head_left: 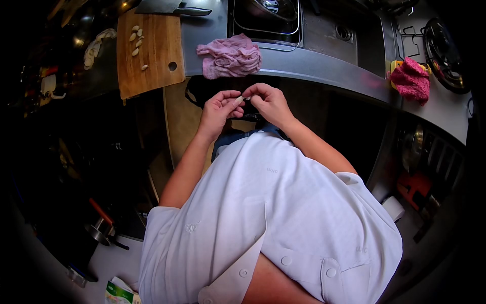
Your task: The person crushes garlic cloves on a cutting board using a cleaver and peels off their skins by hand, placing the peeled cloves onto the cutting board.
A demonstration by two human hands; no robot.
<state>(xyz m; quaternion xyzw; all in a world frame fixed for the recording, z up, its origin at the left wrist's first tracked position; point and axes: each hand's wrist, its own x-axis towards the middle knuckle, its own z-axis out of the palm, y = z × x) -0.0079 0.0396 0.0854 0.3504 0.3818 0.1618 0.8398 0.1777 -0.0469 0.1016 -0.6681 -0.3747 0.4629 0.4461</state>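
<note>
Both of my hands are raised together in front of the counter's edge, just below a crumpled pink cloth [230, 55]. My left hand [221, 110] pinches a small pale piece [238, 101] that looks like a garlic clove. The closed fingertips of my right hand [269, 103] meet it from the other side; whatever they pinch is too small to make out. Several similar cloves [135, 51] lie on a wooden cutting board [164, 45] at the upper left, and a wide-bladed knife [162, 6] lies across the board's far end.
Behind the pink cloth stands a rack with a metal bowl [271, 9]. To its right is a sink [349, 50], then a bright pink cloth [411, 82] on something yellow and a round black lid [445, 55]. A whitish cloth [96, 49] lies left of the board.
</note>
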